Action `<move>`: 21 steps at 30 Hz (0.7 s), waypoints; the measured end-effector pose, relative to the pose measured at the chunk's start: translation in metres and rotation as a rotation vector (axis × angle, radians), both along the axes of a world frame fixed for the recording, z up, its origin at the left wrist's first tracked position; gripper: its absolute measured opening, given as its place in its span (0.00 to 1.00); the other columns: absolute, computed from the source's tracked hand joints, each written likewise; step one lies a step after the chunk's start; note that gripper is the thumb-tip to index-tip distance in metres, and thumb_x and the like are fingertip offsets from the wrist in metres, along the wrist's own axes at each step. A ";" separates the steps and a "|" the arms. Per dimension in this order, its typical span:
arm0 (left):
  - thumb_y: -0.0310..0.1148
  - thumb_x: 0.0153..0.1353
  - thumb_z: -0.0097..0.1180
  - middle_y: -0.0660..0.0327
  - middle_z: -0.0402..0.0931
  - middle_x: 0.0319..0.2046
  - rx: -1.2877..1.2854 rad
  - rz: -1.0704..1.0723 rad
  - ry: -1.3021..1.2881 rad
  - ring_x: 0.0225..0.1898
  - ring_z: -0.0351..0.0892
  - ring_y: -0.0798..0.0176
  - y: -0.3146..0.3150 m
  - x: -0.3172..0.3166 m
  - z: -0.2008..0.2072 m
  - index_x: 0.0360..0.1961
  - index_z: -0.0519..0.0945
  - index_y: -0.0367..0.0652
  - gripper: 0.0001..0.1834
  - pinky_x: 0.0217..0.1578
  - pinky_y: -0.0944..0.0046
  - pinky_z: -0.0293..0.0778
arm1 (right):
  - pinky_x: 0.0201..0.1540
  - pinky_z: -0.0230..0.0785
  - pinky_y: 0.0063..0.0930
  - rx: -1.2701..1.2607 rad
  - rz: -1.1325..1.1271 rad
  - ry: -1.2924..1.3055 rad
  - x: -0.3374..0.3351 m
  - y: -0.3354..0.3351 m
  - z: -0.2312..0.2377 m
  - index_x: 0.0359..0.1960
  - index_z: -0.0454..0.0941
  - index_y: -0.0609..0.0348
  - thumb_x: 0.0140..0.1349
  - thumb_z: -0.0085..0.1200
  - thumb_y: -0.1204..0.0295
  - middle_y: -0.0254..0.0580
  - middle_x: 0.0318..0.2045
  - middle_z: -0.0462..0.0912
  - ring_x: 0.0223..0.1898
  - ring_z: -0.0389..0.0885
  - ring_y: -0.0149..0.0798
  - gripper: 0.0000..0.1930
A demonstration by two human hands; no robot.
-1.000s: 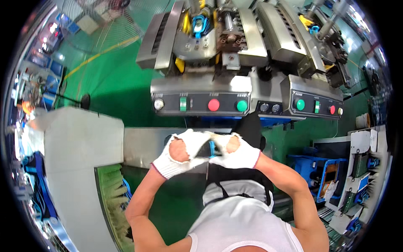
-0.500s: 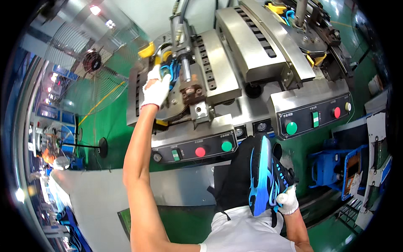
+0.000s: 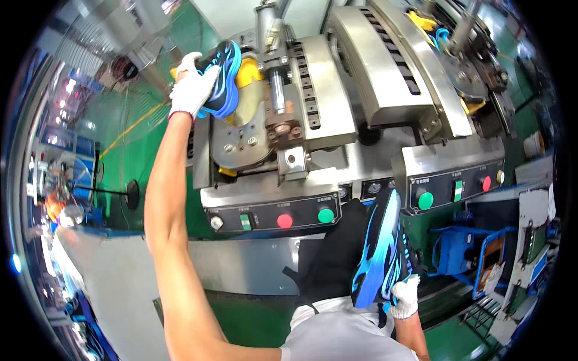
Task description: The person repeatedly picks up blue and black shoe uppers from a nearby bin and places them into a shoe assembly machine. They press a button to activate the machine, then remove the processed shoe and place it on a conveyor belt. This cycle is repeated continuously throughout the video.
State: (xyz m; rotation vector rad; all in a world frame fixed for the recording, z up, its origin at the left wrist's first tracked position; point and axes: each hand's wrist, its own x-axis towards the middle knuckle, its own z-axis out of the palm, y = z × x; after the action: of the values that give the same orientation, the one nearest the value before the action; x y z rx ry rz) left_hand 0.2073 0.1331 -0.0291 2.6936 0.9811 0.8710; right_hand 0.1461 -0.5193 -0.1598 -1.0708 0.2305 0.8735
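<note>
Partway through at the left machine: two black-and-blue shoes in hand, neither seated on the plate.
At the upper left of the frame, the left hand point(image 3: 194, 85), gloved, curls partly closed around the upper shoe point(image 3: 229, 69), beside a yellow pad point(image 3: 248, 73) and above the metal plate point(image 3: 241, 156); whether it touches the machine cannot be told. At the lower right of centre, the right hand point(image 3: 405, 297) closes on the near end of the lower shoe point(image 3: 378, 253). The upper shoe looks clear of the plate; the lower is not yet placed.
</note>
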 end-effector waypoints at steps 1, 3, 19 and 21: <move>0.47 0.60 0.70 0.41 0.79 0.59 0.041 0.005 -0.059 0.61 0.79 0.41 -0.013 -0.036 0.014 0.64 0.76 0.38 0.36 0.64 0.49 0.73 | 0.42 0.80 0.31 -0.121 0.181 -0.327 0.005 -0.004 -0.010 0.64 0.72 0.61 0.49 0.61 0.80 0.36 0.44 0.82 0.39 0.82 0.32 0.34; 0.38 0.63 0.69 0.43 0.79 0.59 0.189 -0.037 -0.161 0.61 0.80 0.47 -0.054 -0.111 0.033 0.66 0.76 0.38 0.33 0.65 0.53 0.73 | 0.39 0.74 0.31 -0.264 0.274 -0.664 0.011 0.001 -0.021 0.51 0.76 0.61 0.46 0.62 0.79 0.35 0.37 0.79 0.34 0.78 0.32 0.25; 0.38 0.57 0.72 0.50 0.75 0.57 -0.513 0.546 0.233 0.58 0.78 0.42 -0.302 -0.485 -0.219 0.63 0.76 0.48 0.32 0.55 0.39 0.73 | 0.34 0.78 0.29 0.031 0.471 -0.539 0.112 0.476 0.144 0.43 0.83 0.50 0.66 0.67 0.69 0.34 0.39 0.88 0.35 0.87 0.32 0.08; 0.39 0.57 0.72 0.52 0.73 0.59 -0.483 0.599 0.222 0.58 0.78 0.42 -0.316 -0.485 -0.250 0.63 0.75 0.49 0.32 0.55 0.38 0.74 | 0.39 0.83 0.35 -0.057 0.525 -0.589 0.152 0.527 0.118 0.43 0.84 0.56 0.63 0.68 0.74 0.40 0.38 0.88 0.39 0.87 0.37 0.08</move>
State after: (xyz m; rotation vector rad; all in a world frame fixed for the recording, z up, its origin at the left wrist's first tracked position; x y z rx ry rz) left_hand -0.2775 -0.1830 -0.2788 2.1303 1.8254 0.3273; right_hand 0.2982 0.0077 -0.0419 -1.4221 -0.5434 0.9711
